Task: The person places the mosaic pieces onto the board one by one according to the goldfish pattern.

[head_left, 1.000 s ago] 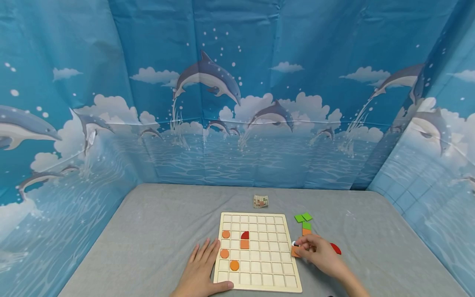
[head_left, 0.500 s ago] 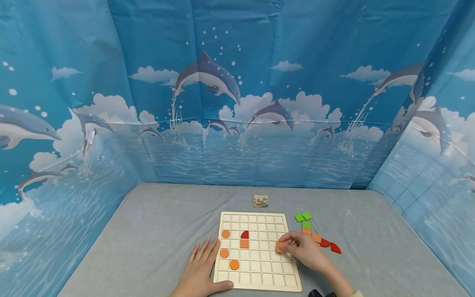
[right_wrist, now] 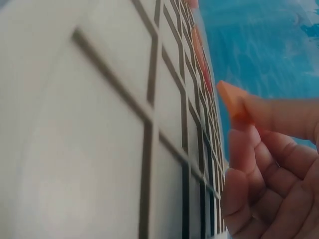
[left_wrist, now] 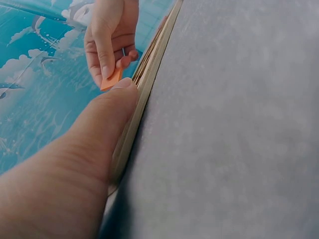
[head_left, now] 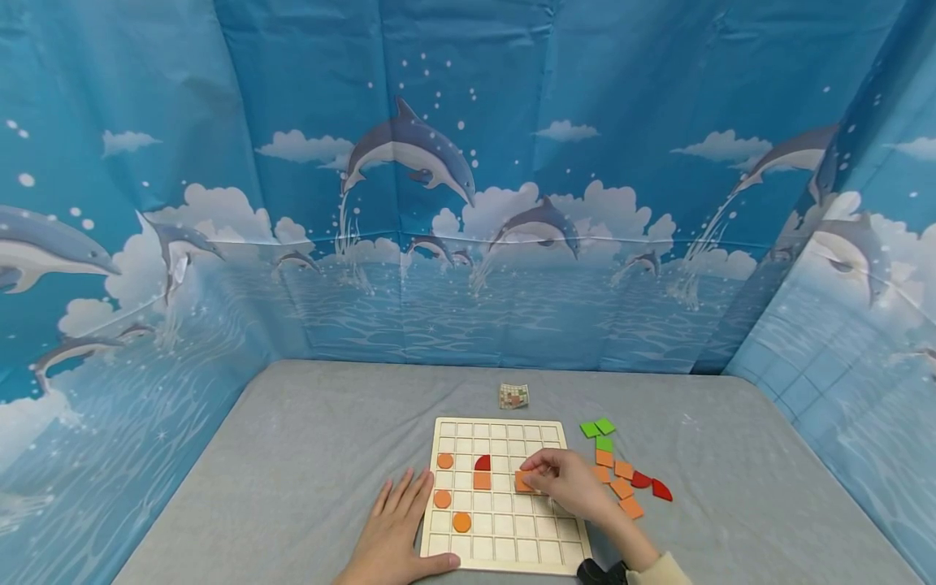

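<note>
My right hand [head_left: 566,483] pinches an orange square tile [head_left: 522,482] between thumb and fingers, over the middle of a pale wooden grid board [head_left: 515,566]. In the right wrist view the orange tile [right_wrist: 232,99] sticks out past the thumb tip, above the grooved cells. My left hand [head_left: 395,532] lies with fingers spread along the board's left edge, its thumb [left_wrist: 122,89] on the near rim. On the board sit a red quarter-round tile [head_left: 483,463], an orange square [head_left: 483,481] just below it, and several orange round tiles [head_left: 461,522] toward the left.
Right of the board lie several loose orange squares [head_left: 631,508], green squares [head_left: 604,426] and two red quarter-rounds [head_left: 661,489]. A small printed card [head_left: 513,396] lies beyond the board's far edge. A dolphin-print curtain [head_left: 468,309] rises behind the grey cloth-covered table [head_left: 314,439].
From beside the board's right edge, my right hand has carried the orange square tile leftward over the grid. The loose tiles it covered now show. My left hand stays in place.
</note>
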